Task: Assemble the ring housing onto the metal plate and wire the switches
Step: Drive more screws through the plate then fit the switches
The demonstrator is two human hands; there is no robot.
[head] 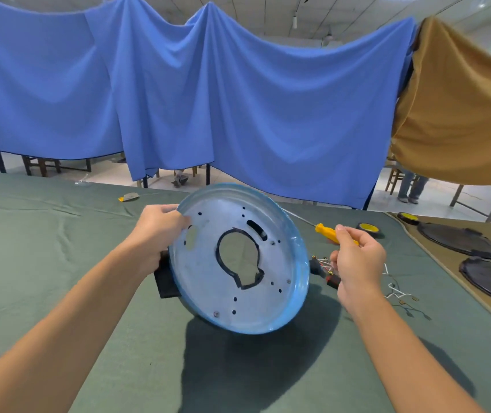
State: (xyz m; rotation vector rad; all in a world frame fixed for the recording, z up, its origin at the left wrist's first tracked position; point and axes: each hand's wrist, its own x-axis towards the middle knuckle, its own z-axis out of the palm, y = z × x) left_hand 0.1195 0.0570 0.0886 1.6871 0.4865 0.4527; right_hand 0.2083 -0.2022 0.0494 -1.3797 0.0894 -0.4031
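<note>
Head view: the metal plate (208, 281) is held tilted above the green table (59, 248), its upper left rim gripped by the left hand (160, 231), with a black housing (165, 283) seen behind its left edge. A yellow screwdriver (327, 232) is pinched in the right hand (357, 263), just right of the plate.

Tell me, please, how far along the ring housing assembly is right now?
Looks done: the black ring housing sits behind the metal plate, with a few screws in. In hand: the left hand tilts the plate, the right hand holds the yellow screwdriver. Left: several holes are empty and the wires lie loose.
</note>
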